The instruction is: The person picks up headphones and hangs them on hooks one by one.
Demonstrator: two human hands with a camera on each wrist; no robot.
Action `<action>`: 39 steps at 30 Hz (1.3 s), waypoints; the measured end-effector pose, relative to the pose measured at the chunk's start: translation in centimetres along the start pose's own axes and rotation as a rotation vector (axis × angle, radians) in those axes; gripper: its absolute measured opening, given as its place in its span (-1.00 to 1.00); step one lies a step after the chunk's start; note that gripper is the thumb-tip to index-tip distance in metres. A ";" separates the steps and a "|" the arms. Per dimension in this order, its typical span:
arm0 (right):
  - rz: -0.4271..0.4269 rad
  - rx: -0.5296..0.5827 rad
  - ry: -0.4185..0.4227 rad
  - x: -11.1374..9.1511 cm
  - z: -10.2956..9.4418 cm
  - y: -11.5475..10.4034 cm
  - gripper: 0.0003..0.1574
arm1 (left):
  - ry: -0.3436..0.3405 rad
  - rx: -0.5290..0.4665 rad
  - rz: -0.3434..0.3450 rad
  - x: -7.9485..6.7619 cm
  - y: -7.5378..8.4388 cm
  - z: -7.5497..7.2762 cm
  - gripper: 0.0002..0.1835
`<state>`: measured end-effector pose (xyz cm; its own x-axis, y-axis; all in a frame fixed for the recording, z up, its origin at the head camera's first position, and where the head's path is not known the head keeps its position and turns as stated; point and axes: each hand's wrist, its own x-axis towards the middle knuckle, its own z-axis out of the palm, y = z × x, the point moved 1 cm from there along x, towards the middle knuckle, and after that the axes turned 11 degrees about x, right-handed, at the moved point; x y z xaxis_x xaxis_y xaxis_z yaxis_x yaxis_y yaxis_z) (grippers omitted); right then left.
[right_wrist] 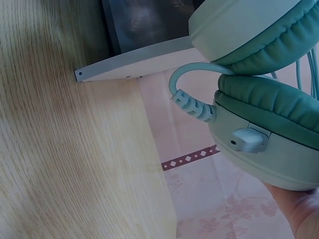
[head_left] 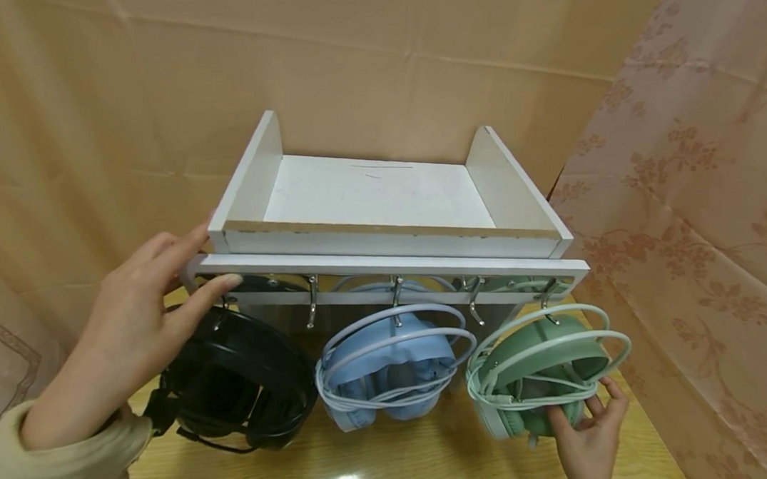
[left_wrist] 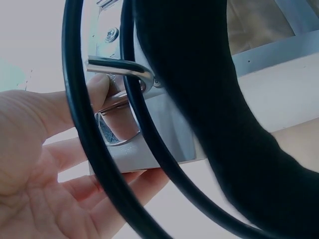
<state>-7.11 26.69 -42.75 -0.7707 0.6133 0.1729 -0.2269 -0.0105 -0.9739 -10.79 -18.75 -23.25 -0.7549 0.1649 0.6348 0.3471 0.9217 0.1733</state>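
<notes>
A white hook rack (head_left: 391, 260) with a shelf on top carries three pairs of headphones. At its left end my left hand (head_left: 136, 307) grips the board, thumb on the front strip near a hook and fingers round the side. The left wrist view shows that thumb beside a metal hook (left_wrist: 124, 69). Black headphones (head_left: 235, 374) hang below this hand. Blue headphones (head_left: 389, 361) hang from the middle hook. On the right hook hang green headphones (head_left: 549, 361) with their cable coiled round them. My right hand (head_left: 591, 430) holds their lower ear cup (right_wrist: 264, 149) between thumb and fingers.
The rack stands on a wooden table (head_left: 368, 469). Behind it hangs a tan cloth (head_left: 376, 61), and a pink flowered cloth (head_left: 699, 254) covers the right side. Two hooks (head_left: 312, 300) between the headphones carry nothing.
</notes>
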 end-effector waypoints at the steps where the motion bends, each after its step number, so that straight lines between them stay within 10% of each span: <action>1: 0.003 -0.004 -0.001 0.0 0.0 0.0 -0.06 | 0.000 0.000 0.000 0.0 0.0 0.0 -0.36; 39: -0.023 -0.107 -0.036 -0.3 1.0 1.1 -0.18 | 0.033 -0.020 0.006 0.0 0.1 0.1 -0.38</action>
<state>-7.72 25.75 -43.70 -0.7874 0.5836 0.1985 -0.1811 0.0889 -0.9794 -10.82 -18.66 -23.32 -0.7342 0.1590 0.6600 0.3632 0.9134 0.1839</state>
